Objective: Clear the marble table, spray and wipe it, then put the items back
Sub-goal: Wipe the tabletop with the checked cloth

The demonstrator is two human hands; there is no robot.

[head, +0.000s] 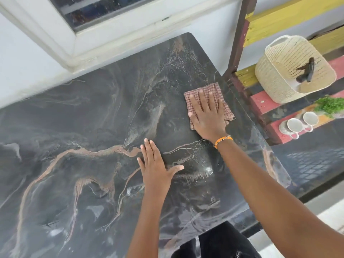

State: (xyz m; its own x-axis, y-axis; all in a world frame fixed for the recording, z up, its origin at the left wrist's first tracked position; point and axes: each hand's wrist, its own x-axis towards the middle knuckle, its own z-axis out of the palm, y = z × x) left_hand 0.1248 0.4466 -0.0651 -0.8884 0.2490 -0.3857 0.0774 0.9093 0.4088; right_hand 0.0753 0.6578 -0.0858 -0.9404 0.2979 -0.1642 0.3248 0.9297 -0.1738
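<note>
The black marble table point(83, 138) with pale and copper veins fills most of the head view. A folded brown checked cloth point(214, 92) lies on its right side near the far right edge. My right hand point(207, 117) presses flat on the cloth, fingers spread, an orange band at the wrist. My left hand point(155, 163) rests flat on the bare marble nearer to me, fingers apart, holding nothing. A wet shiny patch point(208, 170) shows on the marble between the two arms.
On the floor to the right stand a cream woven basket point(279, 58) with a dark tool inside, two white cups point(302, 122) and a green plant point(329, 105). A dark brown post point(240, 34) rises at the table's far right corner. A white window sill point(74, 49) borders the back.
</note>
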